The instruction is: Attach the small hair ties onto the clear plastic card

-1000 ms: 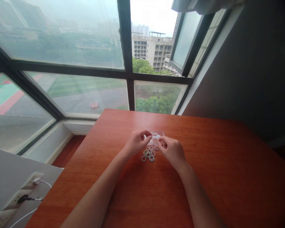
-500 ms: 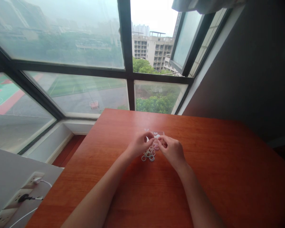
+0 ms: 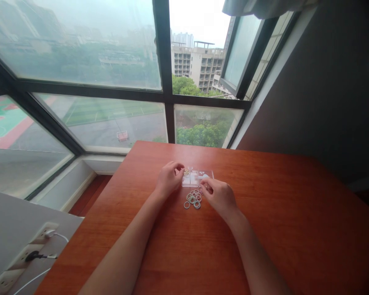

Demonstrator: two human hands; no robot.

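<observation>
On a reddish-brown wooden table (image 3: pixel 295 221), the left hand (image 3: pixel 169 178) is beside the left edge, the right hand (image 3: pixel 219 197) near the front right corner, of a clear plastic compartmented box (image 3: pixel 192 180); whether either grips anything cannot be told. Pale round rings (image 3: pixel 193 197) lie piled before the box.

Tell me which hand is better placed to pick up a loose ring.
The right hand, most likely: it is close beside the loose rings, while the left hand is at the left edge of the clear case, farther from them.
</observation>
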